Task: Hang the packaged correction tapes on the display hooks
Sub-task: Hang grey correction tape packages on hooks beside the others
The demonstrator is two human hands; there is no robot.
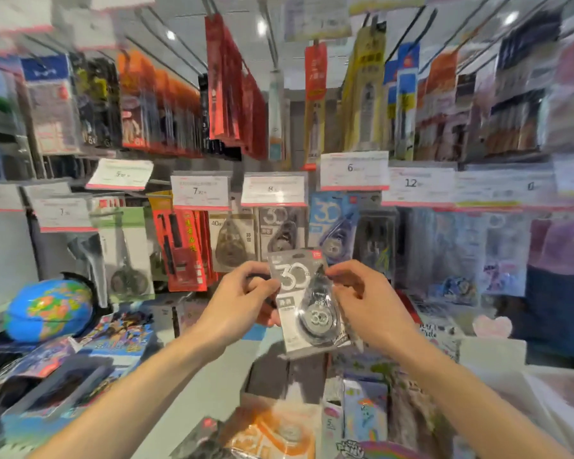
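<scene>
I hold a grey packaged correction tape (307, 299), marked with a big "30", in front of the display. My left hand (242, 299) grips its left edge and my right hand (365, 303) pinches its right edge near the top. The pack is tilted slightly, its top toward the shelf. Directly behind it, matching grey "30" correction tapes (280, 226) hang on a hook under the price tag reading 8 (274, 190). A "40" correction tape pack (232, 241) hangs to their left and a blue "30" pack (333, 226) to their right.
Red packs (183, 246) and scissors (126, 253) hang at the left. A globe (48, 309) and stacked books (113, 336) sit on the lower left ledge. Packaged goods (275, 432) fill bins below my arms. Rows of pens (232, 104) hang above.
</scene>
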